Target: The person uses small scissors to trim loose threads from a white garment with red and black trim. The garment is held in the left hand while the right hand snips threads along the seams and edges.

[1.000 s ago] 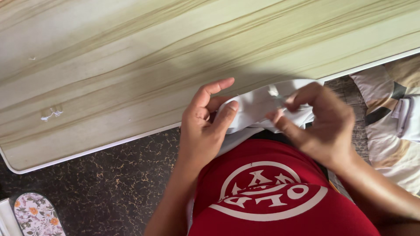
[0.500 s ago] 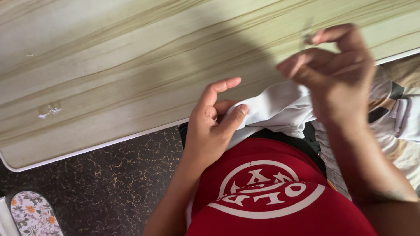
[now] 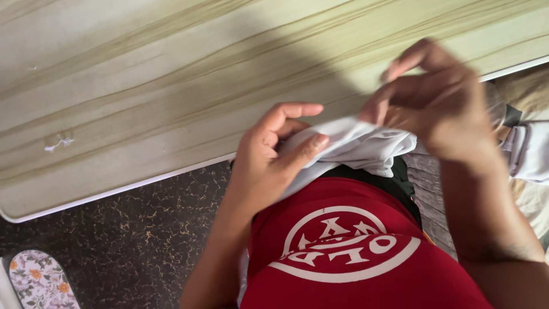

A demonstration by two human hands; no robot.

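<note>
White cloth [image 3: 354,146] at wooden table [image 3: 143,86] edge.

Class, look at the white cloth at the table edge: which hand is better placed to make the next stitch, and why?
Probably the right hand: it is free above the cloth, fingers pinched together at its upper fold. The left hand is busy, clamping the cloth between thumb and fingers. No needle can be made out.

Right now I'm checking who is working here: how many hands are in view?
2. The left hand pinches the white cloth at the wooden table edge; the right hand, blurred, grips the cloth's other end. No other hands show.
</note>
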